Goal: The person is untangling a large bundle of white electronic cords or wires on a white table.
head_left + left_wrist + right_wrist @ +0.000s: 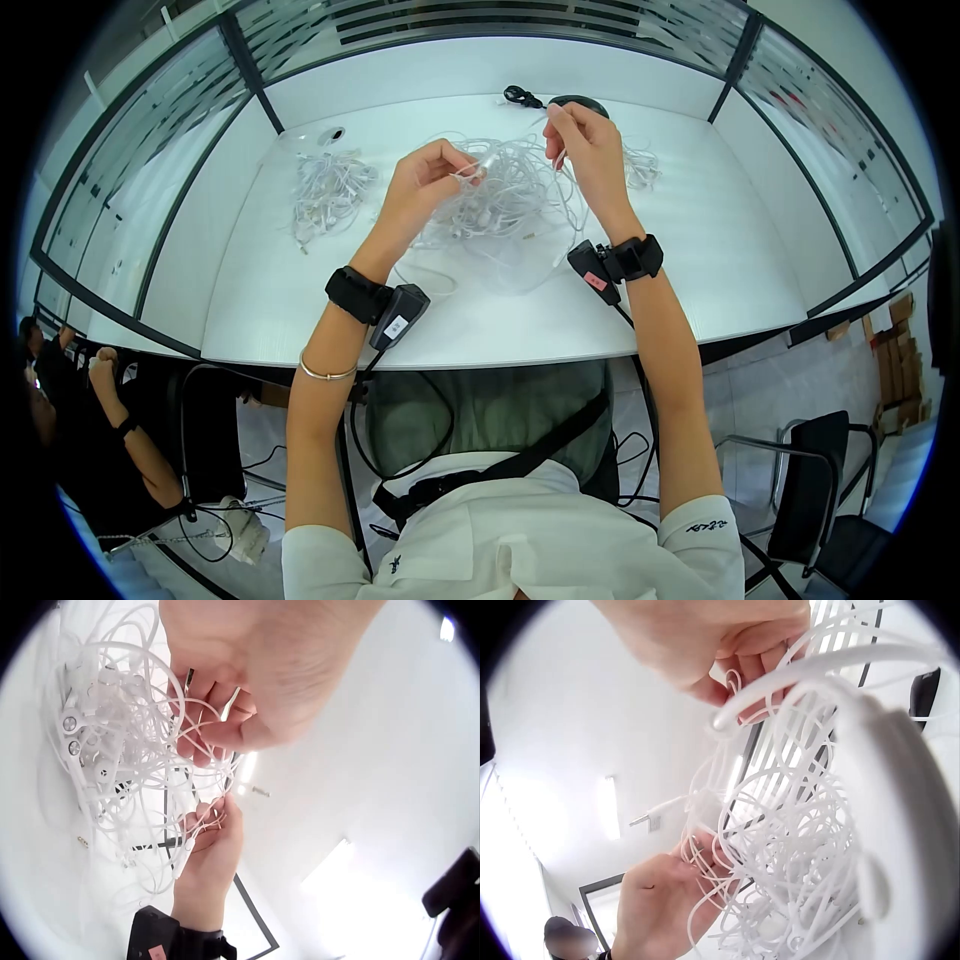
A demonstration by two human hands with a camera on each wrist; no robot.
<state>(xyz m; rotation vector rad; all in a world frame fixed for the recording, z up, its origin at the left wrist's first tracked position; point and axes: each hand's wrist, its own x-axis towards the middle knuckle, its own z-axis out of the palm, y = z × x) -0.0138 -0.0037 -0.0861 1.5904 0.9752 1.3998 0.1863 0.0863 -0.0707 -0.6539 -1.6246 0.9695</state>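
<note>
A tangled heap of white earphone cables (505, 195) lies mid-table, with earbuds and plugs among the strands in the left wrist view (105, 742). At its left side my left hand (425, 185) pinches some strands between thumb and fingers. My right hand (590, 150), raised at the heap's right side, grips other strands with curled fingers. Both hands also show in the right wrist view, the left (664, 900) low and the right (720, 645) at the top, with loops running between them. A metal plug (639, 820) sticks out from the strands there.
A smaller cable pile (330, 190) lies on the left of the white table (700, 290), beside a clear roll (333, 135). More cables (640, 167) lie to the right. A black coiled cord (522, 97) and a dark round object (580, 105) are at the back. Low partitions surround the tabletop.
</note>
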